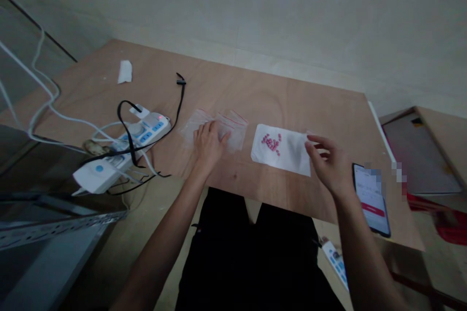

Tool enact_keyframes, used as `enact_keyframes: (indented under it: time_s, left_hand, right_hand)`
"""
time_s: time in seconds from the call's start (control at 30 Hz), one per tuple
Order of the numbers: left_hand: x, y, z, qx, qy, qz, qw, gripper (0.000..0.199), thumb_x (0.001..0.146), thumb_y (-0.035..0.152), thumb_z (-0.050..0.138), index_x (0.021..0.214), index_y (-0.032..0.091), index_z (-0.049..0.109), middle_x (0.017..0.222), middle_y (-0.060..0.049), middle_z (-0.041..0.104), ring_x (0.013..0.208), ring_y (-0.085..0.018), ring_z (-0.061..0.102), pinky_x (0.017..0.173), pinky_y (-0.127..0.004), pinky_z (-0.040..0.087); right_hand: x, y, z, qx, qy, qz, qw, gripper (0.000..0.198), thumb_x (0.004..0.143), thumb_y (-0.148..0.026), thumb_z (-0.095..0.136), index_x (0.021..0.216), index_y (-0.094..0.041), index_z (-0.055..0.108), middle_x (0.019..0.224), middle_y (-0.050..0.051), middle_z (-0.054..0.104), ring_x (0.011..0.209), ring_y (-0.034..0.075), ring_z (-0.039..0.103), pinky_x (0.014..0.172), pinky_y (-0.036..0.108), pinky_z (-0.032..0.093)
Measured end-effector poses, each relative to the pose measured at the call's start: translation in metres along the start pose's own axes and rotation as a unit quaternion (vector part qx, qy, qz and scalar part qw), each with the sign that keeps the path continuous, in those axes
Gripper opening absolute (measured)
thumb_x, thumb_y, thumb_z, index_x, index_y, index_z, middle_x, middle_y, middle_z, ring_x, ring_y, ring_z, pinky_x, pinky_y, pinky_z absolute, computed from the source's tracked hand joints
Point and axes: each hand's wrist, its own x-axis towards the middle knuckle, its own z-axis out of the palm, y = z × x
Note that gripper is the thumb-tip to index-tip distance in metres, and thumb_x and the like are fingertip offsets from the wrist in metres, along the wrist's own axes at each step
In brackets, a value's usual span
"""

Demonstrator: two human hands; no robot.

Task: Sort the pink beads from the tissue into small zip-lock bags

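My left hand (209, 142) lies on a pair of clear zip bags (237, 131) with red lines along their tops. Its fingers are stretched out and the thumb is apart. On the table to the right is a white sheet (292, 151) that looks like paper, with a small cluster of round pink-red pills or beads (270, 143) on its left half. My right hand (328, 163) is at the sheet's right edge, thumb and forefinger tips brought together. Whether they pinch the sheet's corner or something small, I cannot make out.
A white power strip (149, 131) with plugs, white cables (73, 115) and a black strap (179, 102) lies left. A phone (370, 199) with a lit screen is near the right edge. A white scrap (125, 72) lies at the back left of the wooden table (233, 90).
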Motion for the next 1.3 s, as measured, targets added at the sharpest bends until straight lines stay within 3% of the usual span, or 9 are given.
enact_keyframes:
  time_s: [0.33,0.43,0.57,0.7,0.8,0.93,1.1,1.23,1.3]
  left_hand:
    - [-0.003,0.01,-0.006,0.068,-0.016,0.036,0.997,0.036,0.095,0.024,0.036,0.09,0.015,0.07,0.1,-0.016,0.073,0.1,-0.034,0.058,0.087,-0.049,0.037]
    - [-0.005,0.016,-0.014,0.064,0.04,0.012,0.997,0.03,0.093,0.024,0.038,0.092,0.014,0.067,0.102,-0.018,0.071,0.102,-0.035,0.058,0.089,-0.05,0.037]
    - [-0.013,0.032,-0.036,0.015,0.174,-0.023,0.984,0.016,0.09,0.024,0.046,0.095,0.016,0.059,0.103,-0.017,0.065,0.107,-0.035,0.056,0.095,-0.052,0.036]
    - [-0.028,0.062,-0.049,-0.097,0.231,0.035,0.967,0.009,0.09,0.028,0.05,0.093,0.019,0.052,0.093,-0.009,0.063,0.096,-0.027,0.06,0.092,-0.045,0.042]
    - [-0.041,0.088,-0.044,-0.254,0.157,0.098,0.949,0.012,0.093,0.033,0.051,0.093,0.021,0.05,0.09,-0.004,0.064,0.089,-0.019,0.063,0.084,-0.035,0.047]
    - [-0.054,0.114,-0.03,-0.422,-0.004,0.126,0.898,0.016,0.093,0.037,0.054,0.09,0.021,0.051,0.082,-0.001,0.062,0.087,-0.016,0.065,0.081,-0.03,0.049]
    - [-0.059,0.131,-0.022,-0.44,-0.103,0.098,0.887,0.014,0.093,0.034,0.054,0.091,0.021,0.054,0.082,-0.001,0.065,0.085,-0.016,0.065,0.081,-0.029,0.05]
    - [-0.06,0.148,-0.023,-0.296,0.061,0.049,0.952,0.014,0.086,0.032,0.062,0.091,0.021,0.056,0.088,-0.002,0.065,0.084,-0.016,0.062,0.077,-0.029,0.049]
    - [-0.062,0.16,-0.025,-0.265,0.127,0.024,0.956,0.016,0.085,0.035,0.063,0.081,0.021,0.055,0.077,0.0,0.06,0.073,-0.014,0.057,0.07,-0.028,0.046]
  right_hand:
    - [-0.039,-0.006,-0.01,0.064,0.002,-0.041,0.997,0.035,0.087,-0.046,0.056,0.102,-0.019,0.072,0.109,0.012,0.073,0.086,0.023,0.068,0.058,0.031,0.052]
    - [-0.054,0.011,-0.028,0.053,0.01,-0.051,0.997,0.034,0.088,-0.046,0.056,0.104,-0.02,0.072,0.11,0.011,0.072,0.083,0.023,0.067,0.048,0.026,0.047]
    - [-0.073,0.036,-0.051,0.051,0.053,-0.064,0.995,0.029,0.09,-0.041,0.056,0.1,-0.02,0.073,0.105,0.01,0.074,0.086,0.023,0.068,0.069,0.036,0.054]
    - [-0.081,0.042,-0.057,0.091,0.077,-0.027,0.993,0.028,0.089,-0.041,0.057,0.101,-0.02,0.072,0.102,0.01,0.074,0.083,0.022,0.067,0.064,0.034,0.054]
    - [-0.071,0.032,-0.045,0.2,0.059,-0.005,0.978,0.031,0.088,-0.043,0.059,0.106,-0.021,0.071,0.107,0.01,0.073,0.088,0.022,0.067,0.065,0.034,0.055]
    - [-0.048,0.012,-0.018,0.365,-0.033,0.022,0.93,0.053,0.081,-0.045,0.068,0.127,-0.02,0.061,0.124,0.013,0.068,0.108,0.023,0.065,0.089,0.04,0.054]
    - [-0.031,-0.003,-0.002,0.452,-0.129,-0.009,0.883,0.023,0.081,-0.039,0.068,0.093,-0.021,0.076,0.097,0.006,0.077,0.086,0.02,0.069,0.079,0.035,0.054]
    - [-0.032,-0.002,-0.008,0.405,-0.051,-0.01,0.913,0.014,0.081,-0.031,0.066,0.083,-0.021,0.076,0.081,0.004,0.077,0.066,0.016,0.065,0.062,0.03,0.052]
    - [-0.034,-0.001,-0.013,0.357,-0.013,-0.015,0.934,0.014,0.082,-0.028,0.065,0.086,-0.022,0.076,0.084,0.005,0.077,0.066,0.017,0.066,0.063,0.03,0.054]
